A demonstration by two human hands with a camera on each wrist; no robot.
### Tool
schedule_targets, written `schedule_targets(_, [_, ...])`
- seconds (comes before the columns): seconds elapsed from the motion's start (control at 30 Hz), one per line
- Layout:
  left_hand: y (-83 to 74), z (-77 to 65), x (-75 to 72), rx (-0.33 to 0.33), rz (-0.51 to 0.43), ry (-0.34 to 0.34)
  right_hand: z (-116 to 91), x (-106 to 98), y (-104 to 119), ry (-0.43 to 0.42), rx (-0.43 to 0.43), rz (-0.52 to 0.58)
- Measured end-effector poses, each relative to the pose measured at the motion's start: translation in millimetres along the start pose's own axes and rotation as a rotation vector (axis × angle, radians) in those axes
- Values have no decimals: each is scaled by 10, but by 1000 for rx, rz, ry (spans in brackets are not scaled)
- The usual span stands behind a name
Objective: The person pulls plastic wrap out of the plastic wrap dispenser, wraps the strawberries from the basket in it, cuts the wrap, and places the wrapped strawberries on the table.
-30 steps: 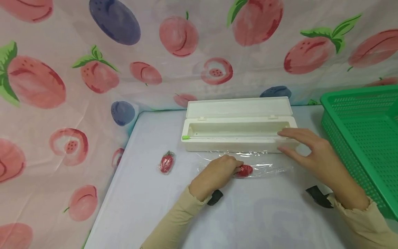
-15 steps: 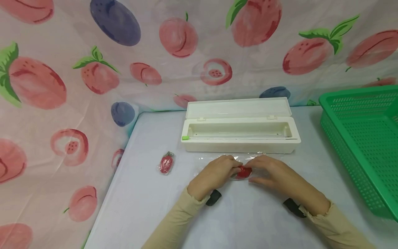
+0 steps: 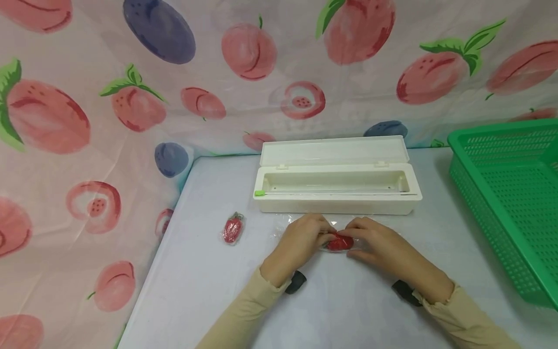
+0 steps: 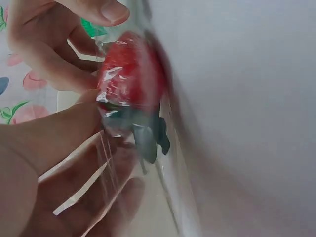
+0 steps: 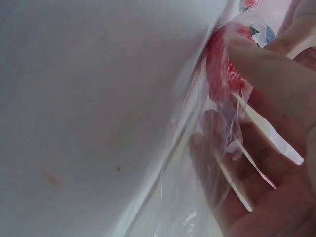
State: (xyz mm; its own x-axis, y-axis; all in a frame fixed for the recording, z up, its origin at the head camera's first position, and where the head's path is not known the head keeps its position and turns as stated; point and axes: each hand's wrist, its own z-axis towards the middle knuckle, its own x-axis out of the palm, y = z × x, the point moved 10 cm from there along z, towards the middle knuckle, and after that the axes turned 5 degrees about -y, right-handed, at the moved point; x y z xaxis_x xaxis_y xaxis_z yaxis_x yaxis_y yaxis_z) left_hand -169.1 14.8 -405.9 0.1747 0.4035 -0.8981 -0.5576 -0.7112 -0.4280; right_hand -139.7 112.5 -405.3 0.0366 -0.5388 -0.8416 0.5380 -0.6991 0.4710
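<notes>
A red strawberry point(image 3: 342, 243) with green leaves lies in clear cling film point(image 3: 282, 224) in front of the long white box. My left hand point(image 3: 301, 242) holds the film at the leafy end, its thumb against the strawberry in the left wrist view. From the other side my right hand point(image 3: 383, 245) grips the strawberry, and the right wrist view has its thumb point(image 5: 271, 74) laid over the red flesh. Behind the film, the fingers point(image 5: 256, 173) of this hand are spread. Loose film trails away on both sides.
Behind the hands stands the white cling film box point(image 3: 335, 205), lid up, with a green slide cutter point(image 3: 259, 193) at its left end. A wrapped strawberry point(image 3: 233, 229) lies on the left of the table. A green basket point(image 3: 484, 213) stands at right.
My right hand has come from the box's right end down to the strawberry and now holds it with the film. My left hand has stayed at the strawberry, shifting slightly.
</notes>
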Motion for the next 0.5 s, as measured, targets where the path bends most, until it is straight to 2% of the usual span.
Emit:
schedule_targets(0.2, [-30,-84,56,78,44,32,0,75,24,56,2,-15])
schedule_targets(0.5, [-81,-152,-31,179,59,-14,-28,94,54,62,-9,-47])
